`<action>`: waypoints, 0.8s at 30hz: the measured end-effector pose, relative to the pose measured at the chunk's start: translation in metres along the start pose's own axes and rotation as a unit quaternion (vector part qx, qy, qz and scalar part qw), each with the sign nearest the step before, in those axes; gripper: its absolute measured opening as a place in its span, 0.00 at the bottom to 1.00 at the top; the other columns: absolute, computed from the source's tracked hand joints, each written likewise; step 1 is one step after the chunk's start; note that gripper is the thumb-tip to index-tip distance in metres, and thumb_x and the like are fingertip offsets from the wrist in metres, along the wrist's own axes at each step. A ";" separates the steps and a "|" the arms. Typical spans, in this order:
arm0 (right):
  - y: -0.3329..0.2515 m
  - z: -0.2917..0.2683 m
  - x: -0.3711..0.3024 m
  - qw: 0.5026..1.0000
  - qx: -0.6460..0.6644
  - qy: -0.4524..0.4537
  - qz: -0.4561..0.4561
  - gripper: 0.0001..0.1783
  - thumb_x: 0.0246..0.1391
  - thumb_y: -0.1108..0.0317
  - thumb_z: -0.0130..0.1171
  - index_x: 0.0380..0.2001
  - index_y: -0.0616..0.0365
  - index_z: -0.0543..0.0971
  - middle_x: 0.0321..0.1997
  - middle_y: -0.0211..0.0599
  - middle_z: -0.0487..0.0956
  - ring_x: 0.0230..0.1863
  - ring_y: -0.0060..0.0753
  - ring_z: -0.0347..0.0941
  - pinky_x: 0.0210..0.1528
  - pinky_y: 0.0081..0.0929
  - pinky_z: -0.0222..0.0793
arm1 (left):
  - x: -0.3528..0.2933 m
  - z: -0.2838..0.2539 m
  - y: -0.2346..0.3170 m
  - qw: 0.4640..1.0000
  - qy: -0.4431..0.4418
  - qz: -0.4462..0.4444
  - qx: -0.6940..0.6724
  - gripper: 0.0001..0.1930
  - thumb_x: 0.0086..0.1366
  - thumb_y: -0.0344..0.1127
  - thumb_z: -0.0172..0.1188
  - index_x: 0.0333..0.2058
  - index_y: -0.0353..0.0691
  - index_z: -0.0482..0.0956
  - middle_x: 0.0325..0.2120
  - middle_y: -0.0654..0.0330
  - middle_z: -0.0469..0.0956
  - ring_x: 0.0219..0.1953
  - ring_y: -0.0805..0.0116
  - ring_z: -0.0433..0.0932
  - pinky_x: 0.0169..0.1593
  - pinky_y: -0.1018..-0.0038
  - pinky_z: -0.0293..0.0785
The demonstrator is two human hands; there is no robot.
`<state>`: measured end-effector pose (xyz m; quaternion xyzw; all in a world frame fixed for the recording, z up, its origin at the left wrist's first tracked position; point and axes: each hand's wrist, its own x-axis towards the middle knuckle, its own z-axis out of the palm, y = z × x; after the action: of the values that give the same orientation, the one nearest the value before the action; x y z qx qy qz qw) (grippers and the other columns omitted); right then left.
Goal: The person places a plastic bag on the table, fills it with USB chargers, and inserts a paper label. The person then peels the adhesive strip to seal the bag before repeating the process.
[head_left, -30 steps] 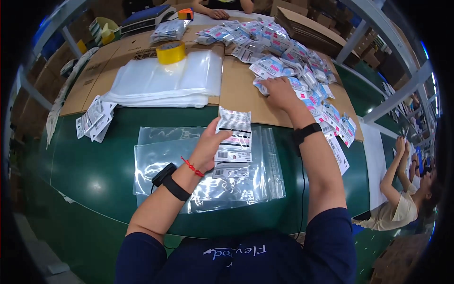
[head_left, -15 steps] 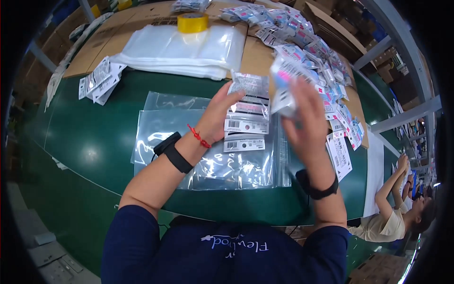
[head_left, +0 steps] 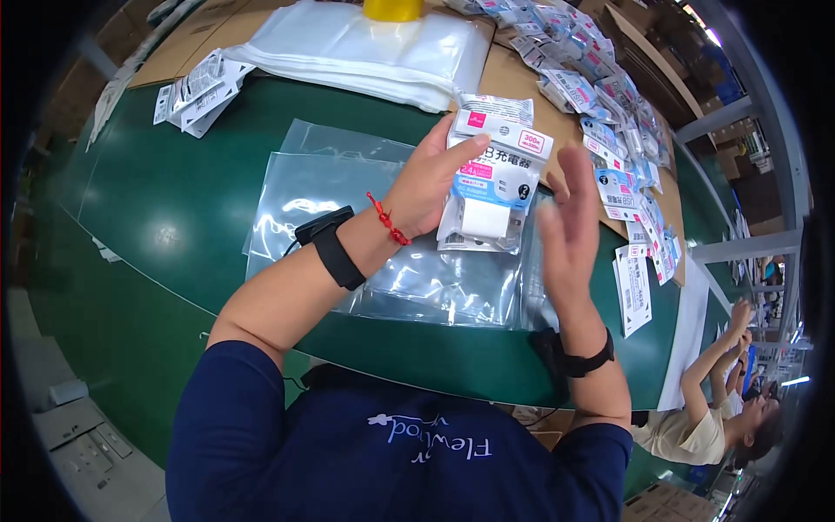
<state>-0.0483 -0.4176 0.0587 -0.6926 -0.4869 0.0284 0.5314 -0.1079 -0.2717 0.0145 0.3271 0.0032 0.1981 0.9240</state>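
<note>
My left hand grips a small stack of packaged chargers, thumb across the front. The top pack faces up, white and light blue with pink marks, and a white block shows through its clear window. Another pack's edge shows behind it. My right hand is just right of the stack, fingers stretched out, with nothing seen in it. Beneath both hands lie clear plastic bags, flat on the green table.
A heap of similar packs covers cardboard at the far right. Further off is a pile of clear bags with a yellow tape roll on it. Several white cards sit at the left. A co-worker is at the right.
The pack my right hand was carrying now lies face up on top of the stack in my left hand. The right hand has let go, and its fingers are straight.
</note>
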 end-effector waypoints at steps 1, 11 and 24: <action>0.000 0.001 -0.002 0.972 0.151 0.142 0.109 0.28 0.59 0.58 0.54 0.58 0.59 0.65 0.60 0.41 0.67 0.62 0.36 0.62 0.62 0.39 0.58 | -0.001 0.004 -0.002 1.000 -0.003 -0.006 0.000 0.22 0.65 0.32 0.55 0.55 0.37 0.61 0.47 0.56 0.73 0.47 0.69 0.75 0.49 0.74 0.73; 0.047 -0.092 0.015 0.904 0.313 0.168 0.237 0.22 0.59 0.60 0.53 0.50 0.65 0.70 0.43 0.43 0.78 0.39 0.32 0.79 0.39 0.28 0.76 | -0.007 0.008 0.005 0.917 0.020 0.095 0.388 0.13 0.63 0.37 0.58 0.43 0.37 0.70 0.37 0.62 0.75 0.40 0.70 0.74 0.41 0.71 0.71; 0.071 -0.143 -0.039 0.902 0.260 0.087 0.332 0.21 0.57 0.62 0.56 0.49 0.65 0.71 0.44 0.41 0.79 0.41 0.26 0.78 0.43 0.22 0.74 | -0.025 -0.024 -0.040 0.568 -0.278 0.230 0.740 0.08 0.58 0.35 0.62 0.31 0.40 0.73 0.24 0.58 0.71 0.25 0.62 0.69 0.29 0.72 0.66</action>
<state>0.0569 -0.5435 0.0478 -0.6509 -0.1557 0.2689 0.6927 -0.1191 -0.2948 -0.0320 0.9252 -0.1839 0.2317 0.2378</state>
